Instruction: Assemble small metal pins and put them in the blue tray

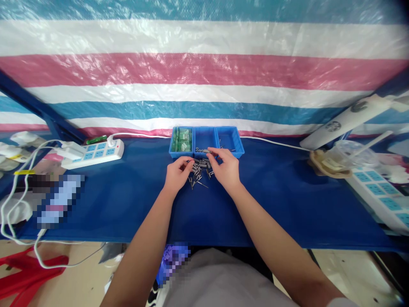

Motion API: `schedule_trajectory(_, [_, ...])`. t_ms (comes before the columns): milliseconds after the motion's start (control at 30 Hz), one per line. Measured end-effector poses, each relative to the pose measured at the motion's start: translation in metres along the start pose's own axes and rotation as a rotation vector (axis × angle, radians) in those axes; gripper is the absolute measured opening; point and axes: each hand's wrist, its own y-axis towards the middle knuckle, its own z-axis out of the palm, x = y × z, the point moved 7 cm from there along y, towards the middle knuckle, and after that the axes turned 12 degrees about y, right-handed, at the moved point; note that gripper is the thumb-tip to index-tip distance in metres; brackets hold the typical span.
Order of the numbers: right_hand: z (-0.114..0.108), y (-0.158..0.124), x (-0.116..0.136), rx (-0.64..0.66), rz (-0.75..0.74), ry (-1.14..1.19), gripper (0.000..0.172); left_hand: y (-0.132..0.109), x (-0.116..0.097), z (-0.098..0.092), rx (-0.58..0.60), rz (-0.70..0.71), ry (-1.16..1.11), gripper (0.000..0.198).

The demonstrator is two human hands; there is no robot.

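Note:
My right hand (226, 167) pinches a spiral drill bit (202, 150) by its shank, with the twisted end pointing left over the front edge of the middle blue bin (205, 135). My left hand (177, 171) is closed, thumb and forefinger together at the left of a heap of small metal pieces (198, 172). What its fingertips hold, if anything, I cannot make out. Thin pins and thicker grey cylinders make up the heap on the blue tabletop. Green packets (183, 137) fill the left bin, and a few thin metal pieces (230, 149) lie in the right bin (239, 143).
A white power strip (96, 153) and a charging phone (62, 198) with loose white cables are on the left. To the right are a clear plastic cup (354, 154), another power strip (380, 194) and a slanted white tube (345, 121). A striped plastic sheet (204, 68) hangs behind.

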Motion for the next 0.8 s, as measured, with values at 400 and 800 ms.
schedule_trajectory(400, [0.031,0.055,-0.019,0.245,0.094,-0.439,0.026,0.001,0.002,-0.001,-0.014,-0.019,0.052,0.024])
schedule_trajectory(800, [0.051,0.063,-0.037,0.408,0.183,-0.482,0.023,0.002,0.001,0.0,-0.004,-0.017,0.077,0.024])
